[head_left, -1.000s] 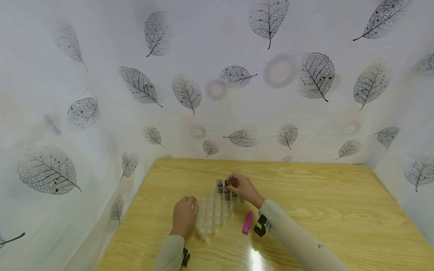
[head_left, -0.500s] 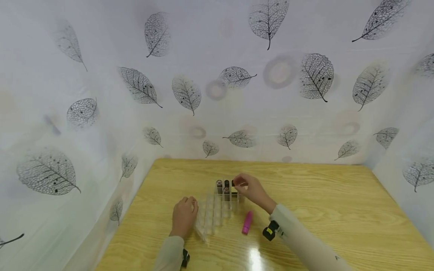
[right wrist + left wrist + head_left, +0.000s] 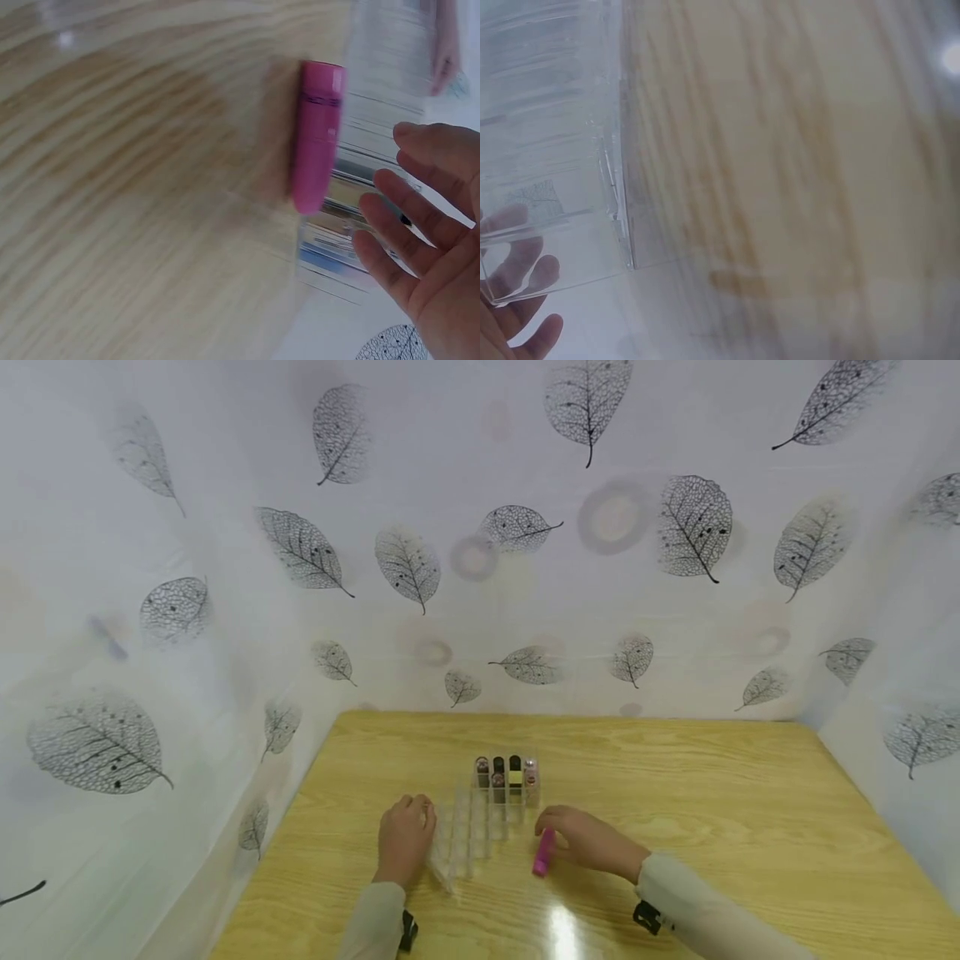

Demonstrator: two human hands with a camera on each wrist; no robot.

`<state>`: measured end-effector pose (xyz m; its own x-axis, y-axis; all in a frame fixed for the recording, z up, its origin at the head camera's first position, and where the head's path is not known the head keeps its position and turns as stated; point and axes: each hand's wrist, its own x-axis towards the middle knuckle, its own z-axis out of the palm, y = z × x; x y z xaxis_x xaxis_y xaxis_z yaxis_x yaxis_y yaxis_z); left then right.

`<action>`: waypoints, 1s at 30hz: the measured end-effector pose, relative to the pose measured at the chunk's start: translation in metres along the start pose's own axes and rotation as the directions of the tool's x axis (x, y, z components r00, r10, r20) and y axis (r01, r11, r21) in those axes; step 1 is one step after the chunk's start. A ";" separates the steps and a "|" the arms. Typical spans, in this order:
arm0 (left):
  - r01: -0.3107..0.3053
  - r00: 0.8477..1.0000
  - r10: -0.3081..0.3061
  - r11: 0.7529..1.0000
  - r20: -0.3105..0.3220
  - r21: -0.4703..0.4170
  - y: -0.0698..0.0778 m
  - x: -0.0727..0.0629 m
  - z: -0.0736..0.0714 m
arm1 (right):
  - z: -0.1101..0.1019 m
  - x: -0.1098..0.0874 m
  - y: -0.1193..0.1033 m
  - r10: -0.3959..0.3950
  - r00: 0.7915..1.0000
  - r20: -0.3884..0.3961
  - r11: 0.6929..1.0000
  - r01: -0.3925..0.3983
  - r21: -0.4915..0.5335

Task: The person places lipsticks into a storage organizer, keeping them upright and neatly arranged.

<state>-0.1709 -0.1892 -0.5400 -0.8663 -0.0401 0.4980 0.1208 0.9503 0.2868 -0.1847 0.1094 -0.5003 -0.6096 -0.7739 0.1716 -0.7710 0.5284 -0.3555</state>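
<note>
In the head view a clear plastic organizer (image 3: 471,827) with rows of compartments stands on the table. Several small dark-capped bottles or lipsticks (image 3: 498,777) fill its far right end. My left hand (image 3: 405,839) rests against the organizer's left side, fingers loosely bent; in the left wrist view, fingers (image 3: 525,262) show through the clear wall (image 3: 619,187). A pink lipstick-like tube (image 3: 543,853) lies on the table right of the organizer. My right hand (image 3: 592,842) hovers just beside it, fingers spread and holding nothing. Faint lettering marks the tube (image 3: 319,139) in the right wrist view.
The wood-grain table (image 3: 675,793) extends to both sides, with a bright reflection near its front edge. A pale leaf-patterned sheet (image 3: 480,610) encloses it at the back and sides.
My right hand has left the organizer's far end and moved toward me to the pink tube. A pale bottle now shows in the far right compartment. The left hand stays put.
</note>
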 end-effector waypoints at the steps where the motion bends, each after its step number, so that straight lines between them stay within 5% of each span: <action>1: 0.003 1.000 -0.003 1.000 0.002 0.001 0.000 0.000 0.000 | 0.003 -0.001 0.001 -0.025 1.000 0.011 0.999 0.025 -0.031; 6: 0.018 1.000 -0.018 1.000 0.013 -0.002 0.000 0.000 0.000 | 0.014 0.000 0.007 -0.083 0.997 0.008 0.989 0.083 -0.124; 15: -0.006 1.000 0.006 1.000 -0.010 -0.010 -0.001 -0.001 0.000 | 0.027 0.003 0.015 -0.068 0.996 0.053 0.981 0.076 -0.176; 25: 0.010 1.000 -0.010 1.000 -0.001 0.005 -0.002 -0.001 0.001 | 0.026 0.001 0.015 -0.019 0.997 0.074 0.995 0.026 -0.094; 30: -0.004 1.000 0.004 1.000 -0.015 0.016 -0.003 -0.001 0.003 | 0.012 0.000 0.008 0.038 0.997 0.068 0.998 -0.041 0.047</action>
<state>-0.1718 -0.1915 -0.5442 -0.8584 -0.0406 0.5114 0.1168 0.9552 0.2718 -0.1889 0.1095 -0.5137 -0.6245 -0.7752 0.0952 -0.7355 0.5427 -0.4055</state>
